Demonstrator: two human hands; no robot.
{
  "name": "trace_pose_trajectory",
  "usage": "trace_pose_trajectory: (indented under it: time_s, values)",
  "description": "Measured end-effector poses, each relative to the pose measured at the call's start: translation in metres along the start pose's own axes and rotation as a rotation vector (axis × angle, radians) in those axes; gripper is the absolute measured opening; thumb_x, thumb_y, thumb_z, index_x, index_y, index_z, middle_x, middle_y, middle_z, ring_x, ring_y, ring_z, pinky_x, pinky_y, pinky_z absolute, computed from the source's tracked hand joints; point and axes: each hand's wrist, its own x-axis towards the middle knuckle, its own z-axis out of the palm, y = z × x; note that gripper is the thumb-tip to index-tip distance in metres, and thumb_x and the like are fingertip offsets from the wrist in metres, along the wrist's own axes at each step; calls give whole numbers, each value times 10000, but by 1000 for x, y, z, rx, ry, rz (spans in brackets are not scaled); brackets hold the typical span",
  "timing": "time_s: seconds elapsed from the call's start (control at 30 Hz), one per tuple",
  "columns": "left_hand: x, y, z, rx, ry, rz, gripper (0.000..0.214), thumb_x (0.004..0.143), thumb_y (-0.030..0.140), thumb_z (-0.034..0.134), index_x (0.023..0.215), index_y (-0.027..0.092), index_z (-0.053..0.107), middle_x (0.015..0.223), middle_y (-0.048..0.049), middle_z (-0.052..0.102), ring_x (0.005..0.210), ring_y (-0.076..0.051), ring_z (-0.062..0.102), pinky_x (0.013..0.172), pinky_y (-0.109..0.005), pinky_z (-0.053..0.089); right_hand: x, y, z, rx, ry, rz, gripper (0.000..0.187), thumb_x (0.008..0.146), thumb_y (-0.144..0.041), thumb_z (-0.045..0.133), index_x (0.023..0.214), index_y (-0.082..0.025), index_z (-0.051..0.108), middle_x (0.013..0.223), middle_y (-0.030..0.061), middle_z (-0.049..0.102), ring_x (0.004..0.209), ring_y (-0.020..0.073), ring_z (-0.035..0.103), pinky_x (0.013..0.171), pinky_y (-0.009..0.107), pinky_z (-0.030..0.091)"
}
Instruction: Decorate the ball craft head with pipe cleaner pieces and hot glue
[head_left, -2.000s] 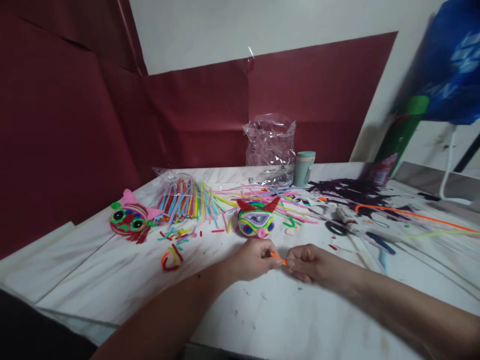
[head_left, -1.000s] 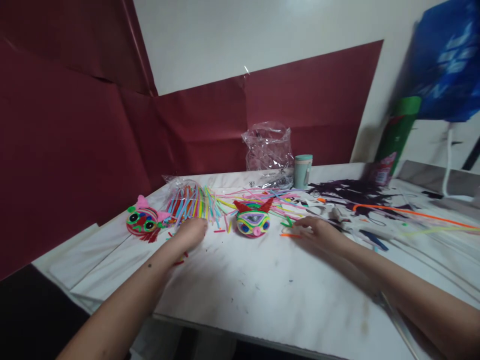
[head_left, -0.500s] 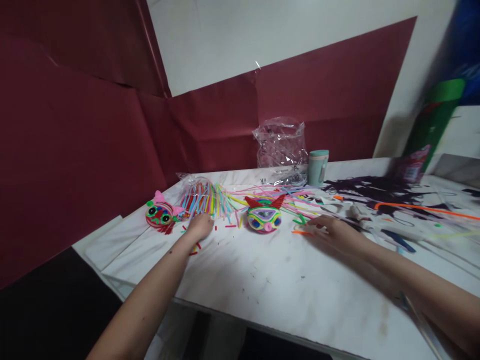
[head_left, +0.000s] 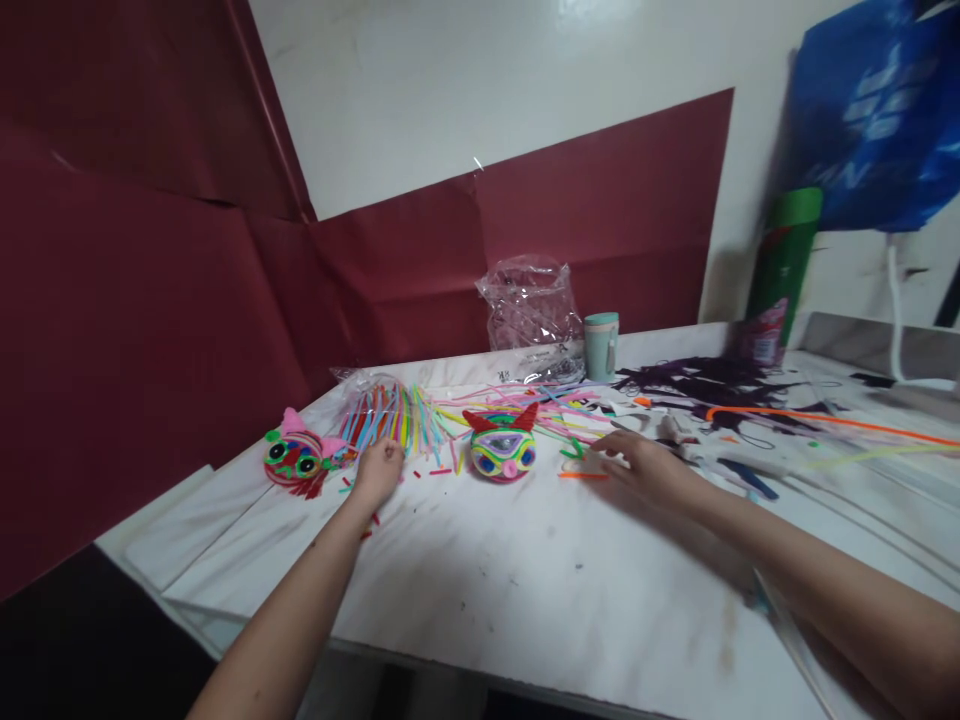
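Observation:
My left hand (head_left: 380, 470) rests on the table with its fingers curled closed. Whatever they may hold is hidden. It lies at the front of a bundle of colourful pipe cleaners (head_left: 409, 418) in a clear bag. My right hand (head_left: 643, 464) hovers low, fingers apart, beside a bent green pipe cleaner piece (head_left: 574, 449) and a short orange piece (head_left: 583, 476). Between the hands sits a round animal head (head_left: 502, 448) made of coiled pipe cleaners, with red ears. A similar head with pink ears (head_left: 294, 458) lies left of my left hand.
Behind stand a crumpled clear bag (head_left: 531, 305) and a pale green lidded cup (head_left: 601, 347). Dark purple strips (head_left: 697, 385) and a long orange pipe cleaner (head_left: 817, 415) spread to the right. A dark blue-handled tool (head_left: 748, 478) lies near my right forearm. Short red bits surround my left hand.
The view has swung to the right, so everything sits further left and slightly lower. My right hand's fingers look a little more spread. My left hand stays closed in the same spot.

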Motion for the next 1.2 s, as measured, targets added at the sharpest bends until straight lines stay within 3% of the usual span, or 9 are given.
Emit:
trace_pose_trajectory:
  time_s: [0.17,0.33,0.43,0.53,0.67,0.8,0.87,0.93,1.2]
  values:
    - [0,-15,0,-49,-26,-3,227,918,253,438,936,128,626,893,-51,671,810,-153,627,724,-292,496,1,-1,3,32,-5,6,292,798,-299,455,915,-179,695,991,115,706,818,237,671,708,329,528]
    - [3,-8,16,-120,-155,159,252,881,336,544,1035,143,592,1052,-64,622,917,-177,607,811,-392,512,0,-7,5,26,-18,-12,300,809,-306,438,896,-182,697,976,111,710,760,225,675,688,323,526]
    - [3,-2,19,-211,-174,235,112,827,244,599,813,134,619,906,-48,642,898,-181,599,850,-380,469,-1,-5,4,27,-21,-5,304,804,-300,446,930,-167,689,998,122,703,745,219,673,679,321,526]
    - [0,6,12,-355,-104,230,140,781,174,560,642,163,552,746,-44,617,827,-186,588,815,-332,443,0,-5,0,55,5,10,295,796,-296,457,929,-163,684,1011,128,696,752,213,665,679,315,522]
    - [-18,36,-1,-631,-30,183,149,827,246,390,768,182,511,673,-14,580,672,-157,574,653,-277,449,2,-28,-8,225,48,29,228,772,-325,500,825,-186,675,886,95,708,756,210,640,689,321,511]
    - [-52,87,-8,-905,-91,225,143,761,314,485,826,188,499,656,15,581,629,-124,579,632,-241,450,1,-83,-7,647,-110,91,232,750,-400,537,742,-189,633,677,29,636,627,166,581,591,289,484]
    - [-66,110,-8,-1268,-184,177,171,675,276,581,789,192,486,613,40,554,581,-106,553,603,-228,430,0,-109,-2,827,-132,141,235,721,-417,583,741,-187,626,664,9,608,603,141,550,579,270,469]
    - [-75,127,-5,-1446,-218,146,221,615,219,623,779,196,477,615,58,544,548,-86,533,580,-215,415,-2,-126,6,951,-117,188,228,694,-413,617,709,-185,615,659,1,597,581,121,517,555,251,446]
    - [-86,140,7,-1499,-193,175,220,612,170,612,765,208,457,605,61,528,550,-95,537,559,-222,413,-1,-133,32,1099,16,326,149,658,-315,630,642,-181,567,560,-34,553,499,91,435,488,221,386]
